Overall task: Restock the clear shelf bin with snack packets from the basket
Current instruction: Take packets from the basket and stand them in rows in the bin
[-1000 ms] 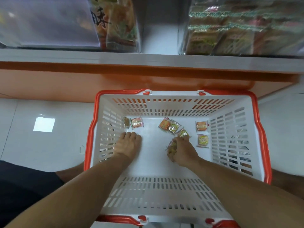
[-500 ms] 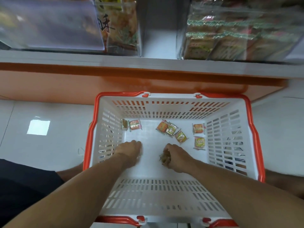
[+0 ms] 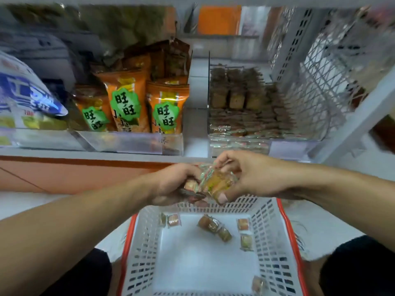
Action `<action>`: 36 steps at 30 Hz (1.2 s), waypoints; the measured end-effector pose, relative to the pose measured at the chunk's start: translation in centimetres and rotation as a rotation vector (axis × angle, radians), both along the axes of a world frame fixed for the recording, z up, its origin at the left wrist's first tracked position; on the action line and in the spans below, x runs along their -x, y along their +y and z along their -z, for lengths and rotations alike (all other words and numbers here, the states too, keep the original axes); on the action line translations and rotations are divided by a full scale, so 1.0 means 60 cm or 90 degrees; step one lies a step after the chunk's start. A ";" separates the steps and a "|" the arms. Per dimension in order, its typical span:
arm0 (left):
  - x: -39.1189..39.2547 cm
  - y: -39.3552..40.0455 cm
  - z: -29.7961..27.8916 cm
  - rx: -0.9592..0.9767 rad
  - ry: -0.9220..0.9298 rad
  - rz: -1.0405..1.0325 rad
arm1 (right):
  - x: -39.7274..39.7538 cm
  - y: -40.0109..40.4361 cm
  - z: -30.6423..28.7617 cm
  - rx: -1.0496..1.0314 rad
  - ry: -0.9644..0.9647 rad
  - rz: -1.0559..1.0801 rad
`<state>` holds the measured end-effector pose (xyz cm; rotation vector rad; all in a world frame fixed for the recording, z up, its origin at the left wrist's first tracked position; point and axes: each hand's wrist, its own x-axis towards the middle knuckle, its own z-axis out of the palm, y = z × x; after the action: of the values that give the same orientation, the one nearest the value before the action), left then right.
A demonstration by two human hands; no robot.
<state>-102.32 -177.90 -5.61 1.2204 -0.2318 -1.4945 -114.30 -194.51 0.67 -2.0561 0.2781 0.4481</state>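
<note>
A bunch of small snack packets [image 3: 214, 181] is held between both hands above the far rim of the white basket [image 3: 145, 242] with its red rim. My left hand [image 3: 171, 184] grips the bunch from the left, my right hand [image 3: 248, 176] pinches it from the right with thumb underneath. Several more packets [image 3: 213, 226] lie on the basket floor. The clear shelf bin [image 3: 288, 144], stacked with the same packets, stands just beyond my right hand on the shelf.
Orange snack bags [image 3: 126, 103] fill a clear bin to the left, with a blue-and-white bag [image 3: 25, 99] further left. A white wire rack [image 3: 329, 77] stands at the right. My knees flank the basket on the tiled floor.
Both hands have lifted out of the basket with packets and come together at shelf height. The view has tilted up toward the shelf bins.
</note>
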 end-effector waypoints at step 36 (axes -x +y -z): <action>0.017 -0.023 -0.099 0.080 -0.251 -0.288 | 0.024 -0.047 -0.038 -0.332 -0.093 0.291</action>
<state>-103.36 -179.25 0.34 1.3510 -0.2846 -0.8338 -115.75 -197.35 2.93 -1.4494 0.4743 0.0706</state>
